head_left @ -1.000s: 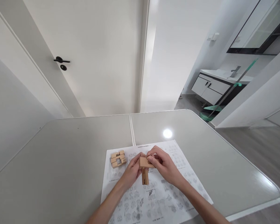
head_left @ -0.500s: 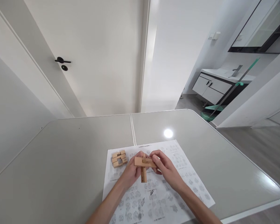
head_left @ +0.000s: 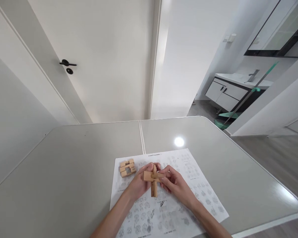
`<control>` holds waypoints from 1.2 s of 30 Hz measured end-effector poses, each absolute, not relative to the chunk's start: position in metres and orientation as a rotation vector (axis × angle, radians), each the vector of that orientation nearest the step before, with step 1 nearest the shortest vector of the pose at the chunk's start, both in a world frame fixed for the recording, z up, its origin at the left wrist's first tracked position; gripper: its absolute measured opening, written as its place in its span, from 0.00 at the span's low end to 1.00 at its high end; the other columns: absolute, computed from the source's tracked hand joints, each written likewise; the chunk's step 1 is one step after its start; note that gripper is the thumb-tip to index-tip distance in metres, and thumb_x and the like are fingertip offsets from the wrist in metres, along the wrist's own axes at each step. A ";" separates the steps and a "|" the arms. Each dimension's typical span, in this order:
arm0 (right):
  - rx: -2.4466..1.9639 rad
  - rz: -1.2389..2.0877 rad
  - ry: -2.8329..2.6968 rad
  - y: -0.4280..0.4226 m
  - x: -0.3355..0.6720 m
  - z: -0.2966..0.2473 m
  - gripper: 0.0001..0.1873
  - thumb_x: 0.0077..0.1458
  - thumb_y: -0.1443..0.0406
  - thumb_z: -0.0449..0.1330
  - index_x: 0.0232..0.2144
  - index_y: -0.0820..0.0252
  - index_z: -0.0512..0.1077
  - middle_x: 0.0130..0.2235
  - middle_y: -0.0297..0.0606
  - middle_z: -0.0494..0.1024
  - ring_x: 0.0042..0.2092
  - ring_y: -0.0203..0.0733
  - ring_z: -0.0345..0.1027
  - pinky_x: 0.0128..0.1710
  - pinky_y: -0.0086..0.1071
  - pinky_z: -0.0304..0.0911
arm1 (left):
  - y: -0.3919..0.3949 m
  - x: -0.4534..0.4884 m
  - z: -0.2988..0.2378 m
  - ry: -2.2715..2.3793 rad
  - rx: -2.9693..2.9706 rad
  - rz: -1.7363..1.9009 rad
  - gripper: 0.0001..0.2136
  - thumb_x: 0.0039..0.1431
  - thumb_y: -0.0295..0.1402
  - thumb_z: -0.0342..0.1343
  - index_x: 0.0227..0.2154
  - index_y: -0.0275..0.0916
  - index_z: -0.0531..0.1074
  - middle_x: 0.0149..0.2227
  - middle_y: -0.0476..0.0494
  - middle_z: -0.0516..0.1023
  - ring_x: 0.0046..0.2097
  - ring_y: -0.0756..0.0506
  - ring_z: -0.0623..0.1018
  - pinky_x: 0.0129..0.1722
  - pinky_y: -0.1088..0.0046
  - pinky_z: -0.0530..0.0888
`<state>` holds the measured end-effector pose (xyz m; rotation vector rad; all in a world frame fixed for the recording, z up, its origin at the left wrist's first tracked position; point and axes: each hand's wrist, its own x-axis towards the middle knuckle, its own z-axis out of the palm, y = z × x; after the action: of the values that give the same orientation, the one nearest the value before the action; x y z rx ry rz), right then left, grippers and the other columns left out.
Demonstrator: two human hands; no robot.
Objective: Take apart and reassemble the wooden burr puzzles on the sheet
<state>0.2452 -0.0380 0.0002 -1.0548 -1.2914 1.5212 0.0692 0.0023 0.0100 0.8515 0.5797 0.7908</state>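
Observation:
Two notched wooden puzzle bars point(head_left: 153, 179) are crossed, one upright and one level, held above a printed instruction sheet point(head_left: 186, 195). My left hand point(head_left: 138, 184) pinches the left end of the level bar, fingers closed. The right end is gripped by my right hand point(head_left: 175, 184), also with closed fingers. A small stack of several more wooden puzzle pieces point(head_left: 127, 167) lies on the sheet's far left corner, a little left of my left hand.
The sheet rests on a grey table point(head_left: 64, 172) with a seam down its middle and a rounded right edge. A white door with a black handle point(head_left: 67, 63) stands behind. A washbasin cabinet point(head_left: 228, 92) and a green mop point(head_left: 248, 96) are at the right.
The upright bar now passes through the level bar's notch and sticks out above it; before it hung below. Both hands shifted slightly toward me.

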 end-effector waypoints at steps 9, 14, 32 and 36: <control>-0.894 1.726 -1.260 -0.048 0.248 -0.002 0.22 0.63 0.47 0.61 0.33 0.55 0.60 0.26 0.28 0.72 0.22 0.31 0.51 0.24 0.28 0.46 | 0.002 0.066 0.010 0.537 0.854 0.696 0.18 0.62 0.53 0.58 0.36 0.40 0.75 0.35 0.43 0.71 0.33 0.45 0.75 0.32 0.68 0.76; -0.806 1.840 -1.311 -0.054 0.246 0.010 0.18 0.65 0.49 0.61 0.38 0.57 0.66 0.29 0.33 0.75 0.24 0.32 0.60 0.26 0.30 0.55 | 0.002 0.065 0.007 0.523 0.839 0.626 0.17 0.62 0.50 0.60 0.35 0.39 0.77 0.35 0.42 0.74 0.31 0.46 0.76 0.32 0.68 0.74; -1.033 1.608 -0.616 -0.024 0.301 0.032 0.19 0.54 0.52 0.72 0.30 0.60 0.73 0.30 0.32 0.70 0.26 0.30 0.54 0.23 0.25 0.55 | 0.008 0.067 -0.003 0.469 0.581 0.581 0.23 0.71 0.46 0.51 0.54 0.30 0.74 0.63 0.26 0.71 0.65 0.33 0.70 0.70 0.52 0.58; -1.165 1.476 -0.707 -0.004 0.320 0.009 0.21 0.52 0.49 0.71 0.31 0.61 0.75 0.30 0.34 0.72 0.28 0.33 0.59 0.26 0.27 0.59 | 0.007 0.066 0.005 0.502 0.611 0.581 0.19 0.71 0.43 0.53 0.51 0.33 0.76 0.63 0.29 0.72 0.66 0.33 0.70 0.69 0.51 0.60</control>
<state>0.3202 -0.0036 0.0090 -1.1651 -0.7070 1.4765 0.0664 0.0068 0.0050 0.6106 0.5020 0.5807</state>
